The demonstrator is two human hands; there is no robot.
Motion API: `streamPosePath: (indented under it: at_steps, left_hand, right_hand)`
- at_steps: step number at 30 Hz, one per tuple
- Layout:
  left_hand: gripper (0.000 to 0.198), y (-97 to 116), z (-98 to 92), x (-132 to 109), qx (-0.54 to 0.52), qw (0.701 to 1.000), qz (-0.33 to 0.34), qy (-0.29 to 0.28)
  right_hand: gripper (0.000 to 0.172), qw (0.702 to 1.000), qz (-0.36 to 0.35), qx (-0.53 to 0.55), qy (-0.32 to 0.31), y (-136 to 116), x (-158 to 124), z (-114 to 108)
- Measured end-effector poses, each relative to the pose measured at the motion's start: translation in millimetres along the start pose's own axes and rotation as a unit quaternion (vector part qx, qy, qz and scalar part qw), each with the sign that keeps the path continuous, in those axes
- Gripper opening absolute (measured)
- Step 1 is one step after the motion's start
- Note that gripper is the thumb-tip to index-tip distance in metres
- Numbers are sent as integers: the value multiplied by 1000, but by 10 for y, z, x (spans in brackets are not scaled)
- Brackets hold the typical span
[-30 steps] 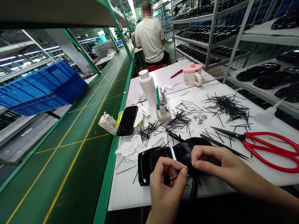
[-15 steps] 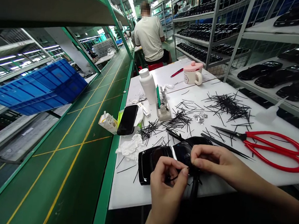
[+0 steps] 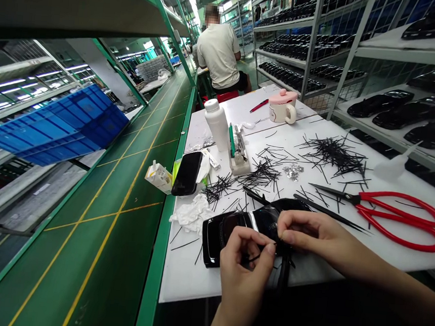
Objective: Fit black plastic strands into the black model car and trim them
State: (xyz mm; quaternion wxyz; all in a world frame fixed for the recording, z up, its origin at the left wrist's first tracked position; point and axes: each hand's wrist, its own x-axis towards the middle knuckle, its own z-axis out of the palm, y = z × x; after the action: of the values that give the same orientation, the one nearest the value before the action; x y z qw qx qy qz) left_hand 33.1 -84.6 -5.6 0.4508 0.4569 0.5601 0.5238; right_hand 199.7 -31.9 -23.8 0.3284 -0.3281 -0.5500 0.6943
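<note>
A glossy black model car (image 3: 214, 239) lies on the white tabletop in front of me, partly covered by my hands. Over its near side, my left hand (image 3: 249, 257) pinches a thin black strip (image 3: 254, 259) between thumb and fingers. My right hand (image 3: 303, 231) is closed at the car's other end, thumb against forefinger; whatever sits in that pinch is too small to make out. Just beyond the right hand lie black tweezers (image 3: 327, 212). Red-handled scissors (image 3: 399, 212) rest to the right, blades pointing left.
Loose black strips (image 3: 336, 153) lie in piles around small silver pieces (image 3: 293, 171). Behind them stand a white bottle (image 3: 217, 125) and a lidded mug (image 3: 282, 108). A phone (image 3: 187, 173) and crumpled tissue (image 3: 192, 214) sit by the green conveyor (image 3: 125, 175). A person (image 3: 219, 56) sits ahead.
Both hands keep almost the same pose over the car. The whole view has shifted very slightly; no object on the table has visibly moved.
</note>
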Motion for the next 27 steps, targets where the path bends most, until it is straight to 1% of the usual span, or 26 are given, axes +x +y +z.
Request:
streamPosePath:
  at_steps: [4,13,17,19,21,23,25,27]
  left_hand:
    - [16,-4,-1,2,3,1000,3,-2]
    - [13,-10,-2,-3,17,1000,13,-8]
    - [11,-53,-31,10,32,999,30,-14]
    - [11,-87,-55,23,45,997,49,-28]
    - [11,-111,-74,33,60,995,71,-44]
    - [11,-113,-80,34,66,994,75,-43]
    - [11,-94,-73,25,59,996,57,-23]
    - [12,-72,-63,14,52,998,39,-9]
  right_hand:
    - [23,1000,5,6,-10,-15,-4,9]
    - [28,1000,10,-3,-8,-45,-5,27]
    - [28,1000,10,-21,-2,-54,-5,39]
    - [28,999,5,-41,-3,-58,-11,51]
    - [28,998,-3,-67,3,-55,-25,66]
    - [25,995,-18,-94,21,-43,-44,80]
    - [20,991,-45,-123,39,-25,-64,91]
    - [16,983,-83,-157,39,-9,-78,100]
